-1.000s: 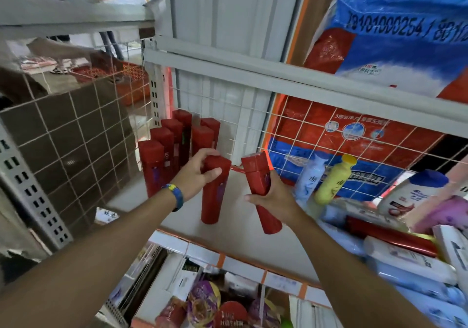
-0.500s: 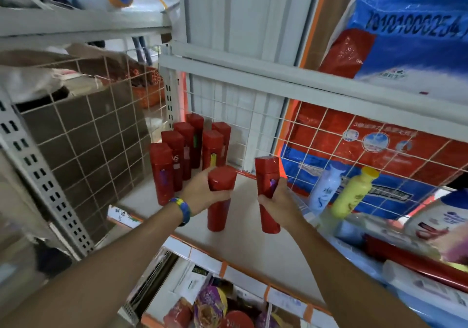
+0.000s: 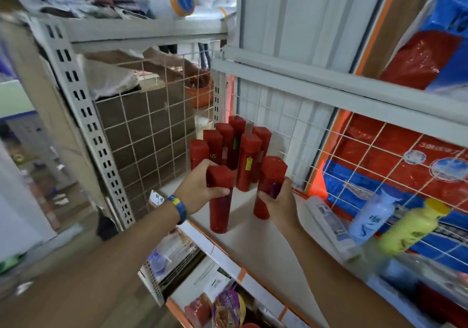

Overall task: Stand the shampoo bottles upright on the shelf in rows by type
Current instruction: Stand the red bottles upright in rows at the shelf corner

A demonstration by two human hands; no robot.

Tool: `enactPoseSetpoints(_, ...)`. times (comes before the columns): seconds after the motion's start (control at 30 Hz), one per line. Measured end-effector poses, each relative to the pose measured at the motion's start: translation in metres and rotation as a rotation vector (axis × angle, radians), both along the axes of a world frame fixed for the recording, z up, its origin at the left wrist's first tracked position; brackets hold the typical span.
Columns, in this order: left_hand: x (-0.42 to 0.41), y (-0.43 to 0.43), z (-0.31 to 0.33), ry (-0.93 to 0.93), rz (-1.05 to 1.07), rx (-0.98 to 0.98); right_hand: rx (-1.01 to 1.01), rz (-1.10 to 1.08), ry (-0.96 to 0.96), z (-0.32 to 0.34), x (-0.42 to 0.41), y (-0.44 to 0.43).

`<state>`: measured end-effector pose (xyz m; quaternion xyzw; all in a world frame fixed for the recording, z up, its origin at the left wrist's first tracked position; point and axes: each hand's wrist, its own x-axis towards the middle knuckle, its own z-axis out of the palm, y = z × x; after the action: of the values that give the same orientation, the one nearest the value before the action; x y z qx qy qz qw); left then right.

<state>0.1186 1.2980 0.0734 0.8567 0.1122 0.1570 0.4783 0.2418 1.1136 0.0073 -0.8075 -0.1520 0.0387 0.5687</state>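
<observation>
Ok, fingers first: left fingers (image 3: 220,191) are wrapped round the upper body of a red bottle (image 3: 219,212), just under its cap. Right fingers (image 3: 264,197) clamp a second red bottle (image 3: 271,173) at about mid-height, so both hands are loaded, nothing free. Left hand (image 3: 200,183) has its btl roughly upright, base low by the front lip of the shelf (image 3: 253,248). Right hand (image 3: 279,201) has its btl leaning a little to the right vs its neighbour. Blur's heavy down there, so I can't say whether either base is actually on the board or just above it. Behind them, six matching red btls (image 3: 249,160) stand upright at the back-left corner: a row of four along the left wire mesh (image 3: 152,130), two more beside it. Risks as I read them from my seat: no. 1, the left btl is v. close to the front edge; let go w/ the base half off and it drops to the level below. No. 2, these are tall, narrow, prob. top-heavy, so a knuckle nudging the nearest standing one could domino the group into the mesh. No. 3, the right btl, if set down at that lean, may topple on release. Also watching the right forearm (image 3: 319,259): a pale blue bottle (image 3: 372,218) and a yellow bottle (image 3: 410,226) are propped on the back grid (image 3: 379,150) near it, and an outward sweep could roll them.
</observation>
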Motion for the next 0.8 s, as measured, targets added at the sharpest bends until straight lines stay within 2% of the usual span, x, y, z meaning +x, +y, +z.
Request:
enactPoseSetpoints(0.17, 0.001, 0.006, 0.0, -0.012, 0.007, -0.016, -0.03, -0.044, -0.053, 0.001, -0.001, 0.011)
enactPoseSetpoints(0.63, 0.005, 0.027, 0.015, 0.137, -0.199, 0.107, -0.112, -0.02, -0.071, 0.0, 0.002, 0.064)
enactPoseSetpoints(0.8, 0.006, 0.03, 0.014, 0.158, -0.212, 0.098, -0.076, -0.021, 0.041, 0.008, -0.001, 0.075)
